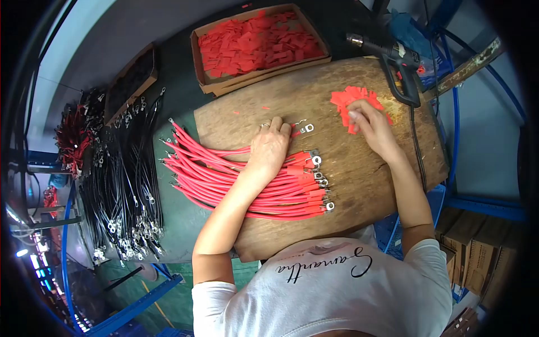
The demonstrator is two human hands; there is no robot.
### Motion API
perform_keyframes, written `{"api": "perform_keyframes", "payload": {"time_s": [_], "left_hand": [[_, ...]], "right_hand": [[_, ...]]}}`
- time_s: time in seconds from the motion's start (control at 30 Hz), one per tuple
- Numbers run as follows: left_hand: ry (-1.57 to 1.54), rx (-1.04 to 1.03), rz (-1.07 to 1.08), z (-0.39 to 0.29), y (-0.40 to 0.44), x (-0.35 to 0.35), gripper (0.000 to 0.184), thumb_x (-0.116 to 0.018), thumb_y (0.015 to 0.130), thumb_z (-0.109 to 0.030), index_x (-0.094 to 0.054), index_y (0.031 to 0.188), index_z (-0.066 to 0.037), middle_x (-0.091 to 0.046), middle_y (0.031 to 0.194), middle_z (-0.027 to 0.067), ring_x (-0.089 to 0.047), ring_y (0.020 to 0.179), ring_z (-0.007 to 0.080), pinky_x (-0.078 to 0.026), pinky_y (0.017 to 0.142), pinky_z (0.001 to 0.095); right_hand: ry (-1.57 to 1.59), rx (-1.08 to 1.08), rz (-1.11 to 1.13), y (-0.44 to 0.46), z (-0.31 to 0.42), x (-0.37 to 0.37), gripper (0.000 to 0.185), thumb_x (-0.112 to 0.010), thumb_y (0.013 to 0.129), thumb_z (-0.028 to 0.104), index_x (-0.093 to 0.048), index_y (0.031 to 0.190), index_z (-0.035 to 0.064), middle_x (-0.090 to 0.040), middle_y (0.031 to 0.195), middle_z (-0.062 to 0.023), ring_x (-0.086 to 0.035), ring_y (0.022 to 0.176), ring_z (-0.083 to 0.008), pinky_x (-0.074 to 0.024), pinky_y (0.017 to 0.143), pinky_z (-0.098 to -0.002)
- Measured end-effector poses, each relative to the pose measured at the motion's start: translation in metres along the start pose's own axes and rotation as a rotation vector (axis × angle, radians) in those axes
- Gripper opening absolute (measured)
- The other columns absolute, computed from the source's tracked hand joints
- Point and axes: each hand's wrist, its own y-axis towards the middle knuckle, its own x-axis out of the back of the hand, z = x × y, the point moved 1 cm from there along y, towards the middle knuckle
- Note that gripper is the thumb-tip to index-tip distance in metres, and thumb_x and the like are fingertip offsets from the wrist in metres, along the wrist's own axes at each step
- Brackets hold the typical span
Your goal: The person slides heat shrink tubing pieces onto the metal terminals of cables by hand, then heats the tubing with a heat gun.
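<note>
My left hand [269,143] lies closed over a red cable [238,150], its fingers curled round it near a metal ring terminal [306,128] that sticks out to the right. Below that hand is a bundle of red cables [224,185] with ring terminals, several having red sleeves [310,178] near their right ends. My right hand [371,124] is over a small pile of flat red heat-shrink sleeves [353,96]. Its thumb and forefinger are pinched together at the pile, apparently on a sleeve; the fingers partly hide it.
A cardboard tray [269,73] of red sleeves stands at the back. The heat gun [396,64] lies at the back right, its cord running down the wooden board [359,174]. Black cables [120,180] hang over the left side, near a dark-filled box [132,84]. Cardboard boxes [477,253] sit lower right.
</note>
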Motion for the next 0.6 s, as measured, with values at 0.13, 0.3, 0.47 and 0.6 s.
{"api": "perform_keyframes", "payload": {"time_s": [0.13,0.3,0.47,0.6], "left_hand": [[-0.188,-0.029,-0.053,0.001,-0.005,0.017,0.012,-0.063,0.081,-0.011,-0.056,0.087,-0.003,-0.054,0.086,0.0132,-0.056,0.083,0.0317,-0.046,0.072,0.0400],[-0.714,0.144,0.140,0.003,-0.015,0.032,0.016,-0.061,0.084,-0.010,-0.057,0.095,0.001,-0.059,0.084,0.0170,-0.058,0.079,0.0329,-0.045,0.071,0.0366],[-0.662,0.014,0.051,0.003,-0.014,0.029,0.015,-0.060,0.085,-0.009,-0.061,0.095,0.003,-0.060,0.085,0.0167,-0.059,0.081,0.0313,-0.046,0.074,0.0354],[-0.666,0.059,0.078,0.001,-0.014,0.028,0.015,-0.060,0.085,-0.009,-0.062,0.094,0.003,-0.060,0.087,0.0161,-0.059,0.084,0.0310,-0.045,0.075,0.0351]], "right_hand": [[0.142,0.181,0.163,-0.003,-0.002,-0.012,0.017,-0.051,0.094,0.016,-0.057,0.103,0.0026,-0.056,0.082,-0.0016,-0.051,0.069,-0.0067,-0.0434,0.064,-0.0222],[0.376,0.103,0.280,-0.009,0.010,-0.028,0.019,-0.054,0.093,0.014,-0.054,0.109,0.0036,-0.054,0.082,0.0010,-0.050,0.071,-0.0060,-0.0428,0.065,-0.0211],[0.447,0.091,0.309,-0.013,0.013,-0.031,0.019,-0.054,0.093,0.014,-0.053,0.109,0.0042,-0.054,0.083,0.0006,-0.050,0.071,-0.0057,-0.0430,0.064,-0.0207],[0.492,0.085,0.297,-0.016,0.012,-0.032,0.018,-0.055,0.093,0.014,-0.053,0.108,0.0043,-0.054,0.083,0.0006,-0.050,0.072,-0.0055,-0.0429,0.064,-0.0202]]}}
